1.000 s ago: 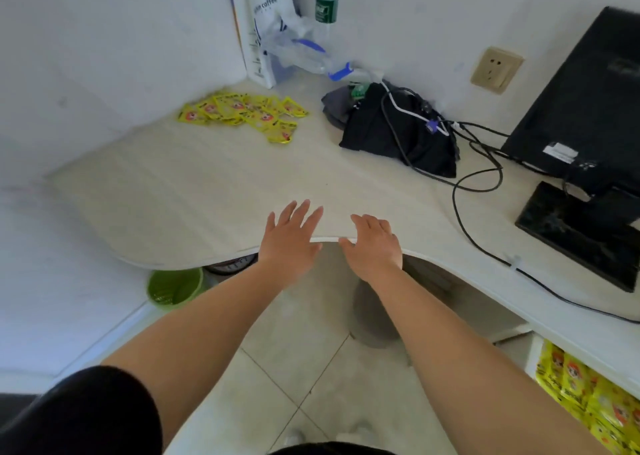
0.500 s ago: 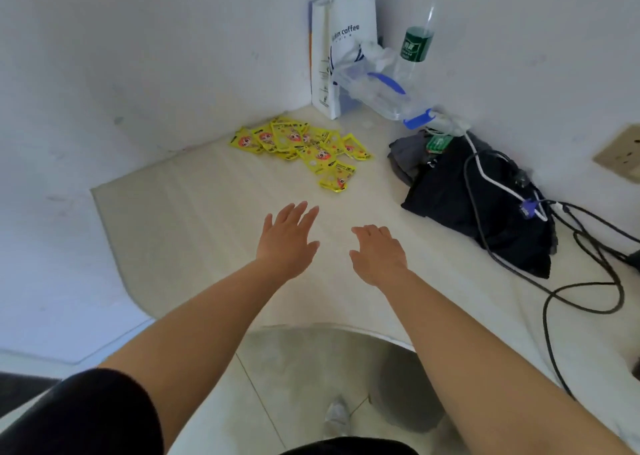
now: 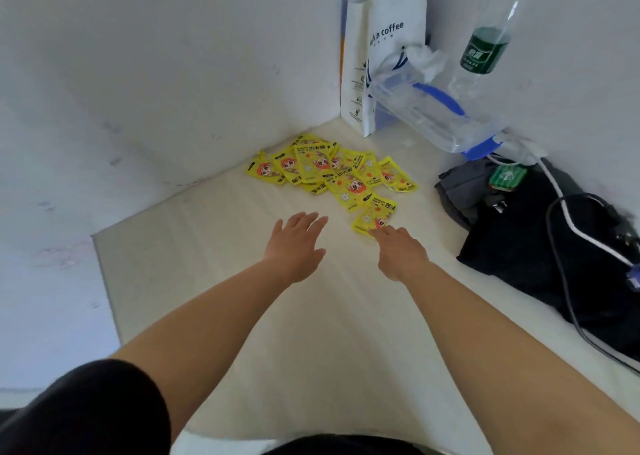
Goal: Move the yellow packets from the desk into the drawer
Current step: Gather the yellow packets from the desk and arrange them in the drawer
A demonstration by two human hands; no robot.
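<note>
Several yellow packets [image 3: 329, 169] with cartoon faces lie in a loose heap on the pale desk [image 3: 242, 299], in the far corner by the walls. One packet [image 3: 375, 214] lies apart at the near right of the heap. My right hand [image 3: 401, 250] is stretched out flat, fingertips touching that packet's near edge. Just short of the heap, my left hand [image 3: 298, 240] hovers with fingers spread and nothing in it. The drawer is out of view.
A white paper coffee bag [image 3: 384, 49] stands in the corner. A clear plastic jug [image 3: 429, 112] with blue handle lies beside it, with a green-labelled bottle [image 3: 485, 46] behind. Dark clothing [image 3: 540, 247] and cables [image 3: 568, 257] fill the right side.
Both hands have reached forward from the desk's front edge toward the packets. The view has swung left and closer to the corner; the monitor and the drawer have left the frame.
</note>
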